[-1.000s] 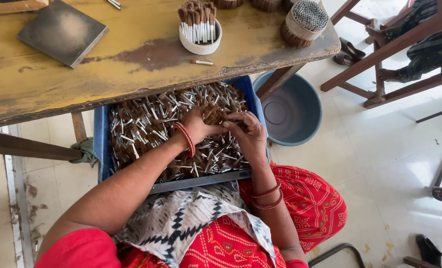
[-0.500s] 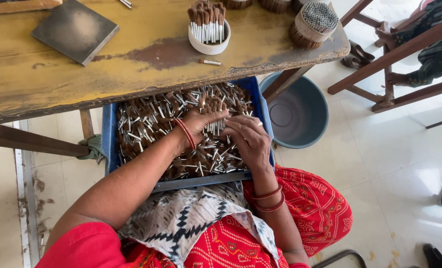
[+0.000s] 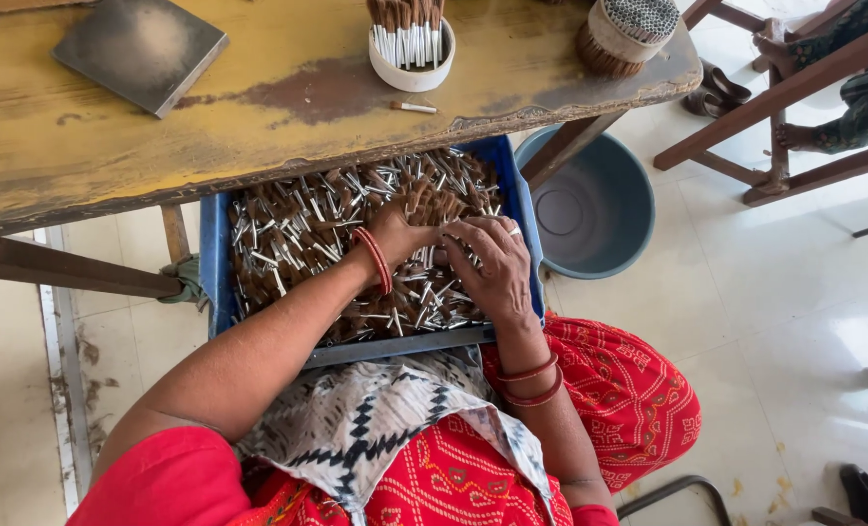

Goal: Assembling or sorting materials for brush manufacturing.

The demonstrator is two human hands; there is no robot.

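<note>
A pale tiled floor [image 3: 765,292] lies under a worn wooden table with peeling yellow paint [image 3: 259,117]. Below the table's front edge, on the person's lap, sits a blue plastic crate [image 3: 216,263] heaped with small brown sticks with silvery-white ends [image 3: 298,234]. Both hands are sunk in this heap near its middle. The left hand [image 3: 400,234], with a red bangle at the wrist, has its fingers curled around a small bunch of the sticks. The right hand [image 3: 492,263] lies palm down just beside it, fingers bent and pressing on the sticks; whether it grips any cannot be told. On the table above stand a white round cup packed with upright sticks [image 3: 413,54], a single loose stick [image 3: 413,106] just beside it, a tied round bundle of sticks [image 3: 629,29] and a dark square slab [image 3: 142,49]. A grey-blue round plastic tub [image 3: 590,209] stands on the floor just right of the crate.
</note>
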